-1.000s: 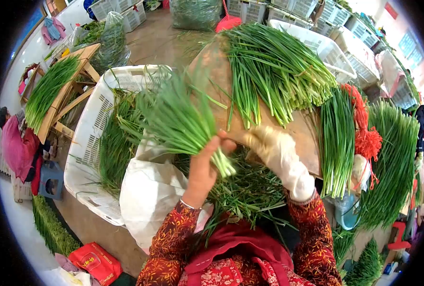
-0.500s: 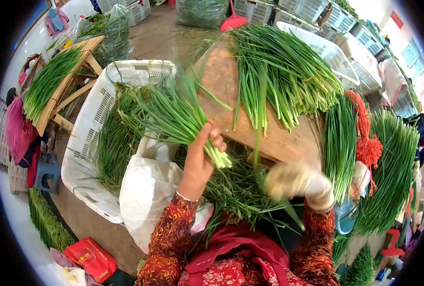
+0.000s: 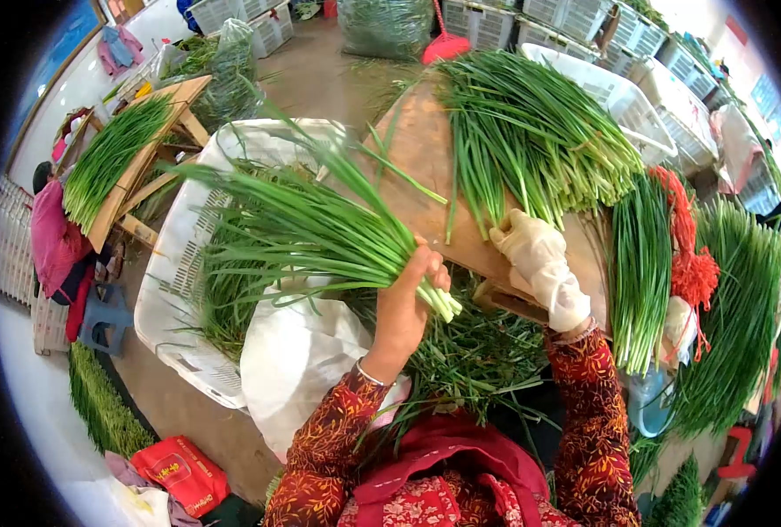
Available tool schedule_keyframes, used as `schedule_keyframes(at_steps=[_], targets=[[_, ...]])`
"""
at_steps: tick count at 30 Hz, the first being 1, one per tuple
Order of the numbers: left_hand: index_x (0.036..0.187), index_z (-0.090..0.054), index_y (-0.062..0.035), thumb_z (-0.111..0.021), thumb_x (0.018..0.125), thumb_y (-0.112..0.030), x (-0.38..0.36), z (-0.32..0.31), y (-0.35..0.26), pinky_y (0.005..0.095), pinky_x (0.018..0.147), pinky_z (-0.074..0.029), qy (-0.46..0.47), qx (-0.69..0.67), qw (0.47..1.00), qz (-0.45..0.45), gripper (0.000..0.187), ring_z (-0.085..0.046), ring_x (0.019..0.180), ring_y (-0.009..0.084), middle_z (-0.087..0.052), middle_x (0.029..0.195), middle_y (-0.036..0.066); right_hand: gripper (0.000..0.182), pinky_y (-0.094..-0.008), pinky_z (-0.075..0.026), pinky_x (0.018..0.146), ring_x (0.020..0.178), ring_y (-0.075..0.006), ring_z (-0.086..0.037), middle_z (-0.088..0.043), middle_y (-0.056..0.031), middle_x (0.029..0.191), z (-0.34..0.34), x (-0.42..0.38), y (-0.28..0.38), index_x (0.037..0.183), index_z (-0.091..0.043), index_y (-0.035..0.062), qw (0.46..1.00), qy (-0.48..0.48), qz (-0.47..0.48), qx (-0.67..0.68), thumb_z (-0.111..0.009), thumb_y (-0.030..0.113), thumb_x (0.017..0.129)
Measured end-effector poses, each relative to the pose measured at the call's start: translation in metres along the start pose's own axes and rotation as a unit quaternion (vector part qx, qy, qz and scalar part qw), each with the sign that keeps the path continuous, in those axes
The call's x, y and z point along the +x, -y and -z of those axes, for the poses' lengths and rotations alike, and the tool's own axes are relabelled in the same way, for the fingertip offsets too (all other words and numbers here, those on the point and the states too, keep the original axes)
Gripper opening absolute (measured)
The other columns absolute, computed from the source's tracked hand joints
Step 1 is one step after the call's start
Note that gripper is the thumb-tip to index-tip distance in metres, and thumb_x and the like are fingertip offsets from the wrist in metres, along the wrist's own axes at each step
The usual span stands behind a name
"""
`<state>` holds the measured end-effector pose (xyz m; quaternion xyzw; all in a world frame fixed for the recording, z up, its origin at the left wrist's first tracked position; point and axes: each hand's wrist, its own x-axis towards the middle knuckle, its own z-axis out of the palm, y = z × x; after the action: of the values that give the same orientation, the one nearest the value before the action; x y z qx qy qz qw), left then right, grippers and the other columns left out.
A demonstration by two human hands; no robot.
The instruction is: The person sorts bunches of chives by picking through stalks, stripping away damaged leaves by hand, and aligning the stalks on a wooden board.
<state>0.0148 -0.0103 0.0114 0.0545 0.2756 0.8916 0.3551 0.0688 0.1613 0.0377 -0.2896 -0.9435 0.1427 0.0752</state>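
My bare left hand point(image 3: 412, 294) is wrapped round the pale stem ends of a bunch of long green stalks point(image 3: 329, 233), whose leaves fan out to the left over a white crate point(image 3: 175, 263). My right hand point(image 3: 539, 268), in a pale glove, is at the near edge of a wooden board point(image 3: 412, 167). Its fingertips pinch at the lower ends of stalks lying there, part of a large green pile point(image 3: 539, 132). One loose stalk point(image 3: 408, 180) lies on the board between the hands.
Loose green leaves point(image 3: 474, 351) heap below the board. Right of it are another stalk bundle point(image 3: 640, 272), red strings point(image 3: 693, 272) and a blue container point(image 3: 649, 404). A white sack point(image 3: 294, 360) hangs by the crate. A person in pink point(image 3: 57, 228) is at the far left.
My right hand has moved up from near my lap to the stalks at the board's edge. My left hand has shifted slightly right, its bunch now spread more sideways. The view has shifted a little.
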Motion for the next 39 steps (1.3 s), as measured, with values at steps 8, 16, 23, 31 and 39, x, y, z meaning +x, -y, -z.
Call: schedule_keyframes(at_steps=[8,16,23,31,39], targets=[[0.093,-0.054,-0.0058,-0.064,0.078,-0.01,0.004,-0.006,0.029,0.0236,0.06,-0.044,-0.035,0.136,0.989,0.039,0.019,-0.053,0.068,0.0101,-0.055,0.081,0.0,0.016,-0.021,-0.037,0.052,0.057,-0.0051,-0.043,-0.052,0.0007,0.064,0.008,-0.069,0.003,0.081,-0.055,0.0015,0.863,0.11,-0.052,0.49,-0.064,0.014,0.077],[0.093,-0.054,-0.0052,-0.064,0.078,-0.009,-0.005,-0.007,0.035,0.0245,0.062,-0.045,-0.061,0.106,0.989,0.082,0.019,-0.052,0.07,0.0102,-0.055,0.081,0.0,0.018,-0.0255,-0.046,0.058,0.061,-0.0148,-0.057,-0.059,-0.0061,0.072,-0.004,-0.082,0.013,0.088,-0.055,0.0053,0.928,-0.041,0.019,0.371,-0.066,0.009,0.073],[0.097,-0.055,-0.0043,-0.064,0.079,-0.014,-0.002,0.004,0.038,0.0263,0.071,-0.047,-0.069,0.045,0.989,0.121,0.022,-0.056,0.077,0.013,-0.058,0.088,0.002,0.02,-0.032,-0.046,0.056,0.065,-0.025,-0.056,-0.057,-0.0045,0.079,-0.008,-0.079,0.017,0.08,-0.057,0.0106,0.92,-0.246,0.239,0.188,-0.065,0.003,0.064],[0.095,-0.056,-0.0021,-0.064,0.078,-0.013,-0.003,-0.001,0.03,0.025,0.069,-0.048,-0.041,0.062,0.992,0.099,0.021,-0.057,0.077,0.012,-0.059,0.086,0.003,0.022,-0.0228,-0.042,0.062,0.065,-0.0087,-0.048,-0.053,0.0004,0.081,-0.014,-0.082,0.016,0.096,-0.054,0.0044,0.78,0.051,-0.104,0.615,-0.063,0.012,0.078],[0.1,-0.057,0.0003,-0.061,0.08,-0.011,-0.005,0.008,0.035,0.024,0.071,-0.046,-0.029,0.187,0.982,0.016,0.023,-0.056,0.08,0.0096,-0.06,0.094,0.004,0.016,-0.0238,-0.043,0.064,0.071,-0.0106,-0.052,-0.053,-0.0024,0.085,-0.011,-0.065,0.023,0.087,-0.06,-0.0003,0.899,-0.052,0.027,0.435,-0.065,0.011,0.076]])
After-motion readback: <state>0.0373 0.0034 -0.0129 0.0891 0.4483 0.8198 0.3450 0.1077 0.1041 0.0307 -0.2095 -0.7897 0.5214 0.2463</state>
